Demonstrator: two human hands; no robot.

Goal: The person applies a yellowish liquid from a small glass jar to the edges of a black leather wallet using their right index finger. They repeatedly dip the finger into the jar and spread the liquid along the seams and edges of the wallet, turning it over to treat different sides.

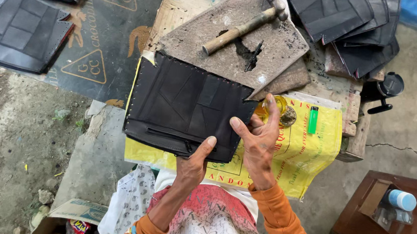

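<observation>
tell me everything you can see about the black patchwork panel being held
The black patchwork panel is roughly rectangular and flat, pieced from angular leather-like patches with visible seams. Small punched holes run along its left and top edges, and a zip-like strip crosses near the bottom. It is held tilted over the yellow sack. The left hand grips its lower edge, thumb on top; the right hand pinches its right edge.

Both hands hold a black stitched leather panel [187, 108] over a yellow sack [308, 153] on the counter [187, 3]: left hand [193, 165] at its near edge, right hand [258, 137] at its right edge. A hammer [247, 22] lies farther off, a green lighter [313, 120] to the right.
</observation>
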